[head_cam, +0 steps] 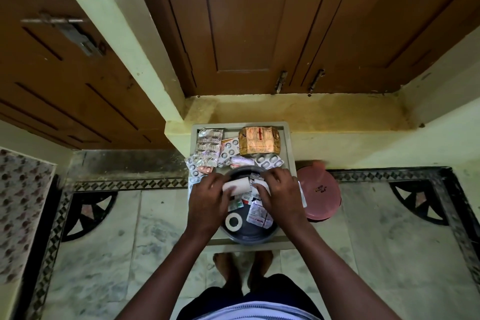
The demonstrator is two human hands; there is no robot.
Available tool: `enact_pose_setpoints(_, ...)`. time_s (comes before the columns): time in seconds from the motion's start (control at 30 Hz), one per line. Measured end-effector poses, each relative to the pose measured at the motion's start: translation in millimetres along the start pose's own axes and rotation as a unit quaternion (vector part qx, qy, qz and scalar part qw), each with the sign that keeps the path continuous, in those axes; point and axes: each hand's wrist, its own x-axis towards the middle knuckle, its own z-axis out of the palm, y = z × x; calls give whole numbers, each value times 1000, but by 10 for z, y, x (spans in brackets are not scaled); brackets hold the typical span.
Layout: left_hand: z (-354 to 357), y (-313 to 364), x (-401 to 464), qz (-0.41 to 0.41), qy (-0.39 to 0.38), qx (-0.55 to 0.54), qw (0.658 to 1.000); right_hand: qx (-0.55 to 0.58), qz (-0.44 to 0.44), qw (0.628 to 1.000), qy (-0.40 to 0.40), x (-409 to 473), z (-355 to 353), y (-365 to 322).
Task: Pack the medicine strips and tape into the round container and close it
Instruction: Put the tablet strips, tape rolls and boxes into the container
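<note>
A dark round container (249,238) stands at the near end of a small grey table (289,153). Inside it lie a white tape roll (233,221) and several medicine strips (257,214). My left hand (207,199) grips a pale rolled bandage (237,186) over the container. My right hand (281,193) holds a white strip or packet (261,184) just beside it, above the container. More silver blister strips (209,147) lie on the far half of the table. The pink lid (320,193) rests to the right of the table.
A yellow-brown wrapped packet (259,140) sits at the table's far right. Brown cupboard doors (259,21) and a yellow ledge (311,112) rise behind the table. My bare feet (241,267) stand on the marble floor below.
</note>
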Motion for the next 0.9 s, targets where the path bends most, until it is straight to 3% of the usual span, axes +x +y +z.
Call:
enact_pose_setpoints(0.1,-48,-164,1,-246,61,-60,966,101,104,989,22,256,16,-58)
enact_pose_setpoints(0.17,-37,-324,15,-373,3,-24,928,126,184,975,6,521,36,-60)
enact_pose_setpoints(0.23,-6,-465,-6,-427,-67,-5,902,88,224,970,-36,829,80,-7)
enact_pose_setpoints(0.3,48,-564,-58,-410,-82,-40,907,50,232,966,-100,1124,115,77)
enact_pose_setpoints(0.47,46,-615,-124,-392,-20,-108,913,-41,189,951,-240,1625,264,223)
enact_pose_setpoints(0.77,-14,-742,-63,-448,-14,-149,882,-51,151,953,-256,1756,238,244)
enact_pose_setpoints(0.9,-137,-739,-16,-442,-44,-197,874,25,125,960,-248,1693,35,222)
